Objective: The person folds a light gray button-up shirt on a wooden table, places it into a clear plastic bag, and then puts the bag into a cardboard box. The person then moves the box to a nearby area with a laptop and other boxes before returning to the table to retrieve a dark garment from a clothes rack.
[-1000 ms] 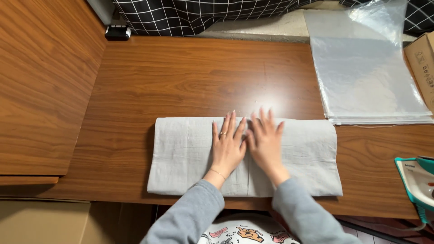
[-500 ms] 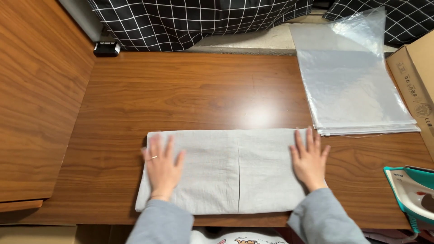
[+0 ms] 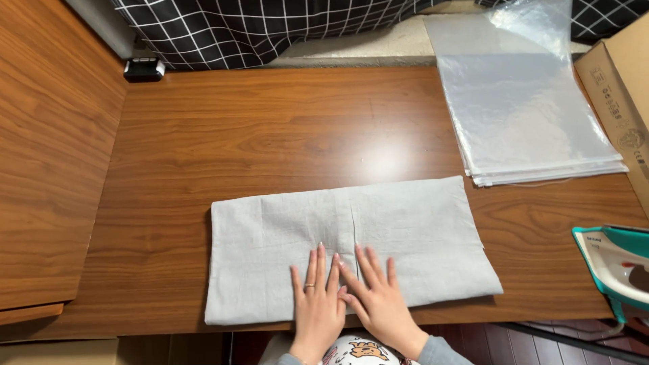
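Grey folded cloth (image 3: 348,247) lies near front edge of wood table (image 3: 270,128), long axis left-right. I see left hand (image 3: 316,307) and right hand (image 3: 378,301) flat, fingers spread, side by side touching at its near-centre; neither nearer. Clear bags (image 3: 527,115) far right, iron (image 3: 618,267) at right edge

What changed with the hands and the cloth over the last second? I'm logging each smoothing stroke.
From the cloth's middle, both hands swept out to its ends half a second ago, then came back together. Now the left hand and right hand lie flat, side by side, on the near middle of the grey folded cloth. Nothing was gripped or let go. The cloth stays flat on the wooden table; the plastic bags are unmoved.
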